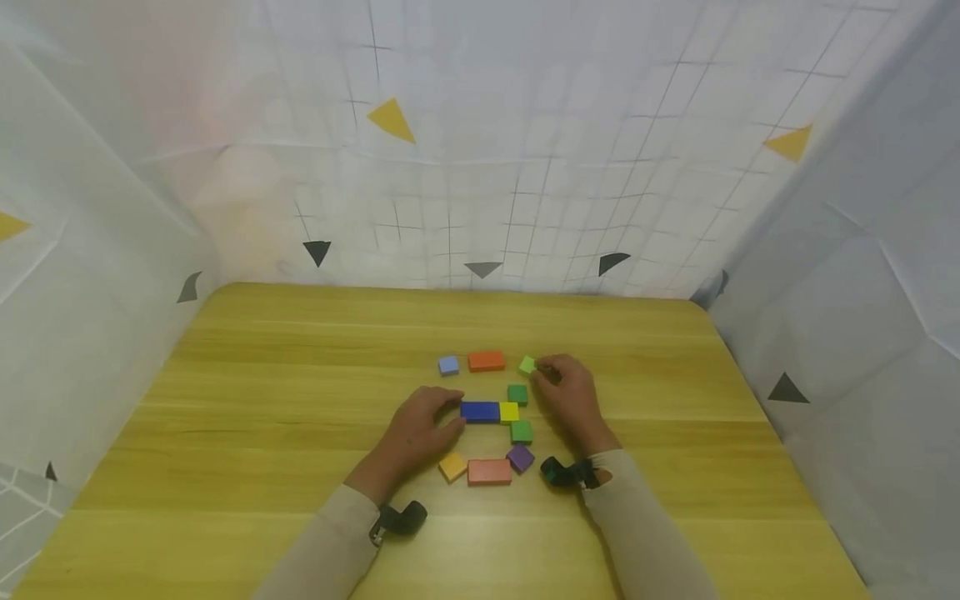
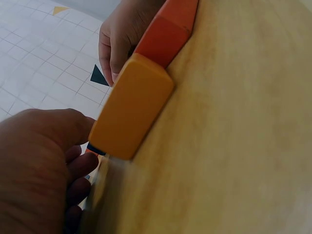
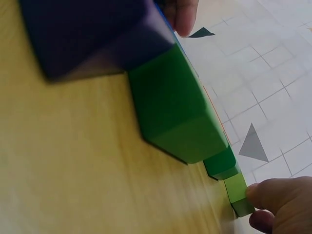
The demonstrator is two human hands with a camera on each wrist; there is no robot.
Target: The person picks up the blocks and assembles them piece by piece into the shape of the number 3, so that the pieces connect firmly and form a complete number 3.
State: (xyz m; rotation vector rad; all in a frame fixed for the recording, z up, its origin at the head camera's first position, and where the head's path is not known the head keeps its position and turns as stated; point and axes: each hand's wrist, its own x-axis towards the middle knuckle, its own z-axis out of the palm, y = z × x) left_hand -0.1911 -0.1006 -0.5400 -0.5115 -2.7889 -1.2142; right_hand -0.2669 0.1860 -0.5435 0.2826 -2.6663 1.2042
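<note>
The right hand point(image 1: 573, 400) pinches a light green block point(image 1: 527, 366) at the right end of the top row; the right wrist view shows thumb and finger at that block point(image 3: 238, 189). The left hand point(image 1: 420, 429) has its thumb and index finger around the left end of a dark blue block point(image 1: 480, 412). A yellow block point(image 1: 509, 412) adjoins the blue one's right end, with a dark green block point(image 1: 517, 394) above and a green block point(image 1: 521, 432) below. In the left wrist view an orange block point(image 2: 131, 107) partly hides the fingertips of the left hand point(image 2: 44, 161).
A light blue block point(image 1: 448, 366) and a red-orange block point(image 1: 487, 361) lie toward the back. Nearer are an orange-yellow block point(image 1: 452, 467), a pink block point(image 1: 489, 472) and a tilted purple block point(image 1: 521, 457). White sheets hang around the wooden table point(image 1: 300, 350).
</note>
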